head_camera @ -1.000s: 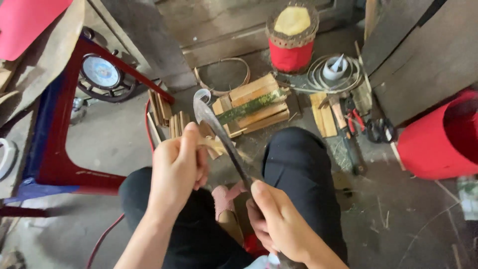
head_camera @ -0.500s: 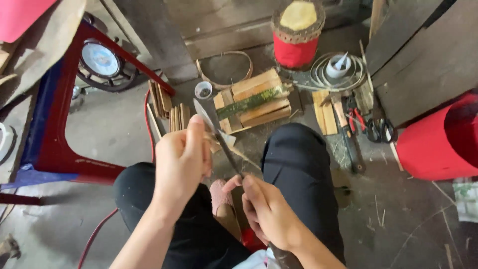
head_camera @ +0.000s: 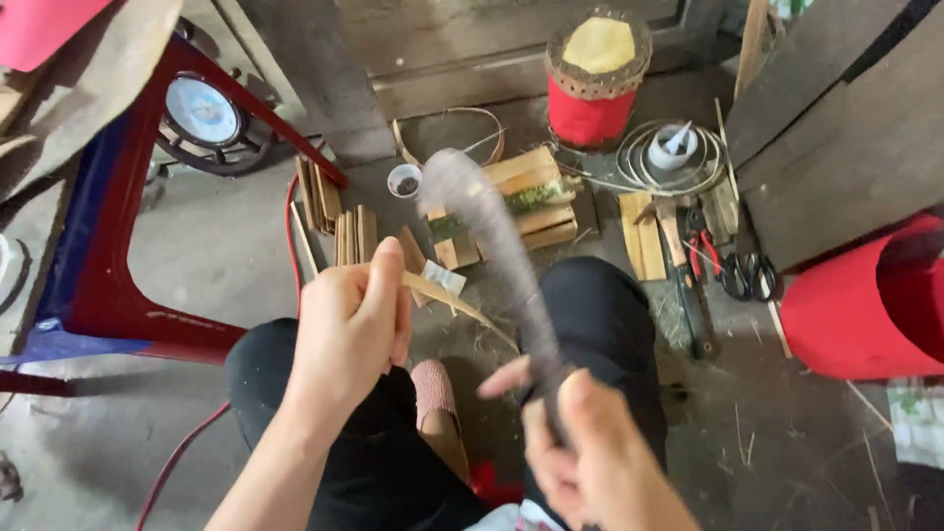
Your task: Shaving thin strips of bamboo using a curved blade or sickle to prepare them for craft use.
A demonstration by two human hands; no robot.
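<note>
Your left hand [head_camera: 349,329] is closed around a thin bamboo strip [head_camera: 457,305], whose long axis runs from that grip out to the right and slightly down. Your right hand [head_camera: 590,457] is clenched on the handle of the blurred knife [head_camera: 492,236], blade slanting up-left, crossing just beyond the strip's free end.
</note>
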